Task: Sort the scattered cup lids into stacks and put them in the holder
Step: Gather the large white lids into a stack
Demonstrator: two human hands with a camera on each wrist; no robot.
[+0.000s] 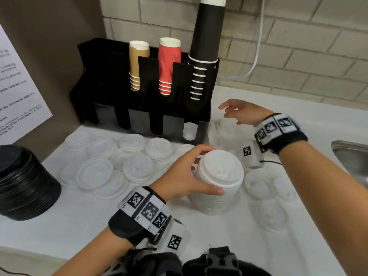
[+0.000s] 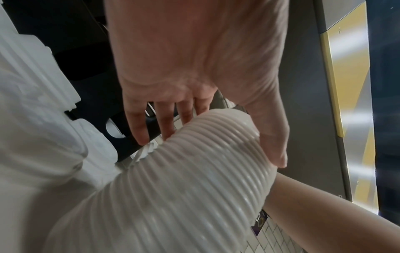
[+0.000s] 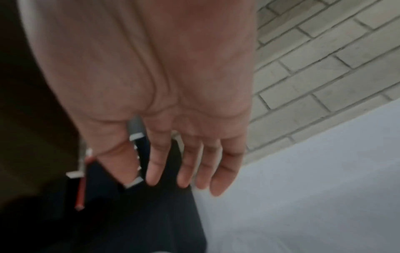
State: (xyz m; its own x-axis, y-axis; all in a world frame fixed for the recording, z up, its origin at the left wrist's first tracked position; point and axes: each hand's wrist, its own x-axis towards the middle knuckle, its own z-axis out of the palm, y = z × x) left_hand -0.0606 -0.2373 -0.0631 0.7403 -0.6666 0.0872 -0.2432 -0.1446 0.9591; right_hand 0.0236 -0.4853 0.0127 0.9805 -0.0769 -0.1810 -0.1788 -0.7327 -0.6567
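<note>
The left hand [image 1: 185,176] grips a lid stack [image 1: 219,182] mid-counter; the right hand [image 1: 242,112], fingers spread, hovers beside the black holder [image 1: 111,80]; loose lids [image 1: 137,168] lie around.

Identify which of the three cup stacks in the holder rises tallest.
The black cup stack at the right end of the black holder. It towers well above the red cup stack in the middle and the tan cup stack to its left, which stand about level.

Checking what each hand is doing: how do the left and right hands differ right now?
The left hand grips the tall stack of white lids, fingers curled around its top; the right hand holds nothing, fingers relaxed. The left sits mid-counter, nearer the person; the right reaches farther back, beside the black holder. Both wear marker wristbands.
</note>
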